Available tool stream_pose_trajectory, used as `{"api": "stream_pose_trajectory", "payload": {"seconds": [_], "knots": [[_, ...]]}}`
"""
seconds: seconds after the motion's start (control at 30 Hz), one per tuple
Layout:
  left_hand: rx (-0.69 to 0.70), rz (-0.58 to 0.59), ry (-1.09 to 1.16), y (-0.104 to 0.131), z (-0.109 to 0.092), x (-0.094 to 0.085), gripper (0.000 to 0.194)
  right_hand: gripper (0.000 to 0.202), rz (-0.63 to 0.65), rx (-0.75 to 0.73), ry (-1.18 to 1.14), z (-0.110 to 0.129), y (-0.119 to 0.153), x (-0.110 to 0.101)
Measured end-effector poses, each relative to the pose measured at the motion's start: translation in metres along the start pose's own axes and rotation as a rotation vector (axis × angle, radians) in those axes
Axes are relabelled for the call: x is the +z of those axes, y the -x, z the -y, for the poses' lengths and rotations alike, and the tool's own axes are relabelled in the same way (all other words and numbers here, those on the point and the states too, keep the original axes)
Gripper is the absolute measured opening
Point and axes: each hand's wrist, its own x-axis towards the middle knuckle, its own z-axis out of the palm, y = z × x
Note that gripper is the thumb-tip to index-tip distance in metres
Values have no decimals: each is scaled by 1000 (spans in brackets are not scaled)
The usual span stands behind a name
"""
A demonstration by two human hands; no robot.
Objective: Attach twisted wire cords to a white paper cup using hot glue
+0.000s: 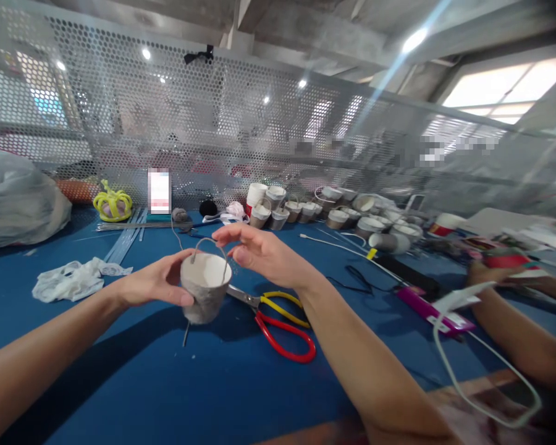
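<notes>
A small cup (204,303), grey outside and white inside with a thin grey looped handle, is held upright just over the blue table. My left hand (160,281) is closed around its left side, thumb in front. Over the cup's right rim is my right hand (264,253), its curved fingers apart, the index fingertip at or close to the top of the handle; I cannot tell whether they touch. Scissors (282,330) with one red and one yellow handle lie to the right, blades partly hidden behind the cup. A thin dark piece (186,334) sticks out below it.
Several similar grey cups (308,210) stand at the back. A ball of grey yarn (180,216), a phone (159,191) and crumpled white material (76,279) are on the table (134,383). At right, another person's arms (514,321) reach in near a white cable (445,358).
</notes>
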Motion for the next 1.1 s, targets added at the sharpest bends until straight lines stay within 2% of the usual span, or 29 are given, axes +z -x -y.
{"api": "stream_pose_trajectory", "payload": {"seconds": [0.17, 0.27, 0.4, 0.57, 0.73, 0.97, 1.1], "knots": [[-58, 233, 297, 2, 4, 16, 68, 23, 47, 89, 8, 15, 4, 10], [-98, 303, 376, 2, 5, 24, 68, 22, -1, 93, 104, 24, 9, 12], [-87, 316, 460, 3, 4, 29, 62, 15, -107, 0, 248, 30, 14, 12], [-92, 350, 504, 2, 4, 31, 51, 11, -147, -122, 404, 32, 18, 13], [-98, 365, 504, 2, 5, 33, 50, 8, -198, -213, 515, 31, 21, 17], [-128, 347, 410, 3, 3, 34, 55, 7, -237, -262, 577, 31, 22, 21], [-114, 326, 342, 2, 1, 36, 52, 10, -244, -234, 603, 34, 23, 23]]}}
